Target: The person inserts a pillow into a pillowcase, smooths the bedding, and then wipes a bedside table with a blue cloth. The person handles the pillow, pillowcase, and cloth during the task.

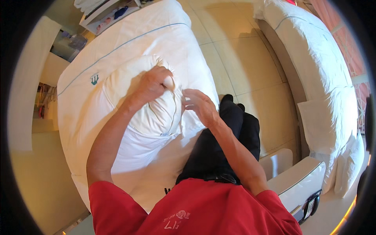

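Observation:
A cream-white pillow (124, 79) lies on a bed's white bedding (85, 117). Its lower part is inside a white pillowcase (133, 147), whose open edge runs around the pillow's middle. My left hand (157, 80) is closed on bunched fabric at the pillow's upper right end, with a bulge of it showing by the thumb. Just right of the pillow, my right hand (201, 104) has its fingers apart and nothing in them. Whether its fingertips touch the pillow's edge cannot be made out.
A second bed (317, 67) with white bedding stands on the right, across a tiled floor (235, 55). A nightstand (296, 176) with a telephone (311, 207) is at the lower right. Beyond the near bed's far end is an open shelf (108, 20) holding things.

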A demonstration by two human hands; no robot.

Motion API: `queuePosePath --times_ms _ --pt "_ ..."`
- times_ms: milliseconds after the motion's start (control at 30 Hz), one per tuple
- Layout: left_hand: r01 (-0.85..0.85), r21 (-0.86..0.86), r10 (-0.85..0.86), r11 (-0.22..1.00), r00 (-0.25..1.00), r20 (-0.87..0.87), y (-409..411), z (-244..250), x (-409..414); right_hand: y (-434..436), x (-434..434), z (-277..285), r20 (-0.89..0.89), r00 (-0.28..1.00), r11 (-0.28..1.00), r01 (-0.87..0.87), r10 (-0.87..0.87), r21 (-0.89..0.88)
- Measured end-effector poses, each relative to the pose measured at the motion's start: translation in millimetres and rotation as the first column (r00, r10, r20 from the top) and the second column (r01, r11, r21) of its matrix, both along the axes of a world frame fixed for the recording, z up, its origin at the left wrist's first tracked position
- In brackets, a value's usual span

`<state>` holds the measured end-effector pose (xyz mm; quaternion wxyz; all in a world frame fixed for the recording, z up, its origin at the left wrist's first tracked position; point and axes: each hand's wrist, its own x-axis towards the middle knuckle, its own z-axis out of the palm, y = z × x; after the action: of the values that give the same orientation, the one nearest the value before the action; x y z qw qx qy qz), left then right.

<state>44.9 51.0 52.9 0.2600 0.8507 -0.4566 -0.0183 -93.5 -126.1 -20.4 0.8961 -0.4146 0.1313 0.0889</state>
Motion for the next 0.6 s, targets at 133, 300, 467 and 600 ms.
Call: queuePosePath --times_ms 133,300,467,600 --pt "-0.154 -0.144 0.134 0.978 0.981 -0.141 52 38 1 25 -8 -33 -0.111 0.992 0.972 -0.090 0.067 -0.217" --pt "-0.200 -0.250 0.156 0.947 0.971 -0.182 103 87 -12 71 -24 -27 -0.220 0.949 0.948 -0.265 0.224 -0.178" --pt "-0.237 -0.274 0.206 0.932 0.969 -0.139 116 89 -12 78 -12 5 -0.049 0.999 0.982 -0.005 -0.005 -0.191" --pt "-0.228 -0.260 0.189 0.938 0.968 -0.166 110 81 -9 91 5 13 -0.106 0.984 0.960 -0.167 0.146 -0.226"
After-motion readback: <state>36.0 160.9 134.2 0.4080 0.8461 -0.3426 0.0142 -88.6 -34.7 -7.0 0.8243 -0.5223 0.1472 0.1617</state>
